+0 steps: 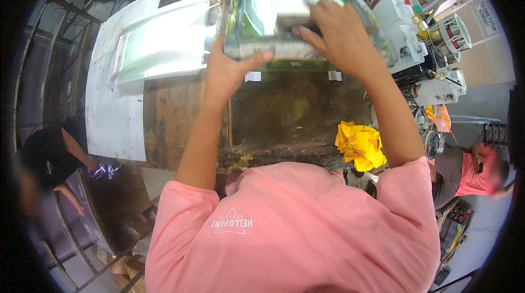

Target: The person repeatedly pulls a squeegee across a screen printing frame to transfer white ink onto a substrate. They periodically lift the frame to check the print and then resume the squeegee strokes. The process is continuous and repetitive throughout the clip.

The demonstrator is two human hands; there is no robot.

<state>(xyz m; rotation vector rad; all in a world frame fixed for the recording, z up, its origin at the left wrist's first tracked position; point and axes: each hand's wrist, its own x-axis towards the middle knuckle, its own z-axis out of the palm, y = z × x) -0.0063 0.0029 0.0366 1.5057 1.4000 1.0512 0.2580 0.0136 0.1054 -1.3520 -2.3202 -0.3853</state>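
A screen-printing frame [257,50] with a pale mesh, smeared by motion, lies on the far part of the worktable. My left hand [225,71] grips its near left corner, the thumb along the near rim. Over the mesh, my right hand [336,27] is closed round a squeegee [290,21], a short brownish block, also blurred. Below the frame's near edge, a dark flat board [295,109] shows two small white tabs [252,76]. What lies under the frame is mostly hidden.
Left of the frame, a glossy clear sheet [164,41] rests on a white board [115,129]. A crumpled yellow cloth [360,145] sits at the table's near right. Tubs and cans [448,36] crowd the right side. One person [46,156] is at far left, another [476,170] at far right.
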